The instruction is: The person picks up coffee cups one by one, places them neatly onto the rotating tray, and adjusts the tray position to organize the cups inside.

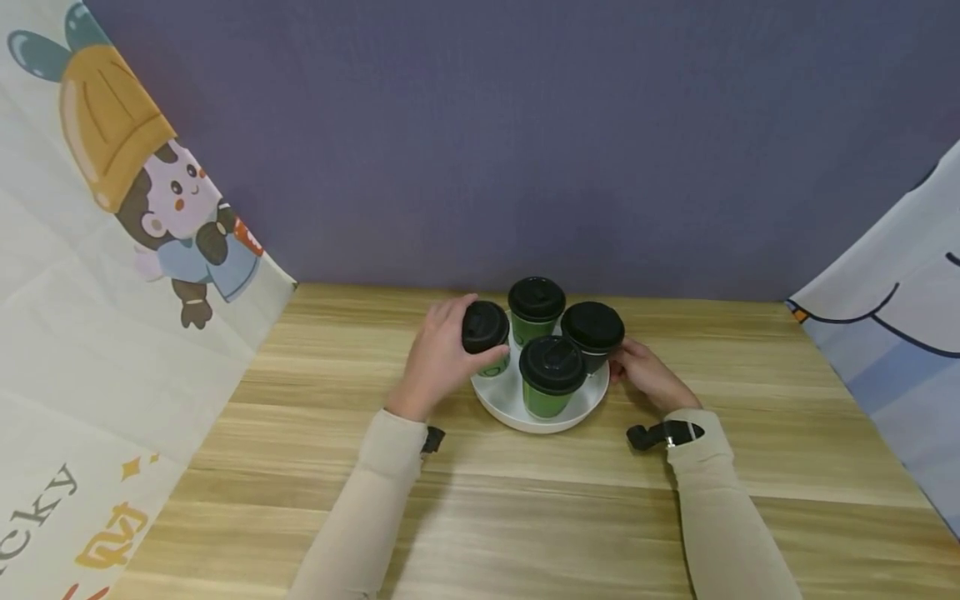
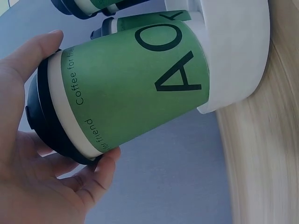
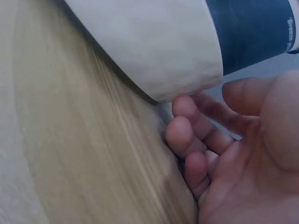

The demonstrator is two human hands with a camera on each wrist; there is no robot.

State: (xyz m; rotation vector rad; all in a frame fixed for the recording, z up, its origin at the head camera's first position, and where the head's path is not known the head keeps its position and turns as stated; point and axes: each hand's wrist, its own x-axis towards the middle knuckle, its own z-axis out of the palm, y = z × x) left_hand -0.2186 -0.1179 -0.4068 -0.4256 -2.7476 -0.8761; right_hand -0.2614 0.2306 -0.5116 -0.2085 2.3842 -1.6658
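My left hand point(image 1: 442, 354) grips a green paper coffee cup point(image 2: 135, 79) around its black lid point(image 1: 484, 327), thumb on one side and fingers on the other. The cup is at the left side of a round white dish point(image 1: 517, 419), its lower end at the dish's rim in the left wrist view. My right hand point(image 1: 647, 372) is at the dish's right side. Its curled fingertips point(image 3: 180, 133) meet the lower edge of the wall, with the thumb point(image 3: 247, 95) by the rim. A dark-sleeved cup point(image 3: 254, 35) with a black lid stands in the dish beside this hand.
Two more green cups with black lids stand in the dish, one at the front point(image 1: 551, 379) and one at the back point(image 1: 536, 308). The dish rests on a wood-grain table point(image 1: 525, 517). Behind the table rises a grey-blue panel point(image 1: 480, 142); printed cloths point(image 1: 67, 275) hang at both sides.
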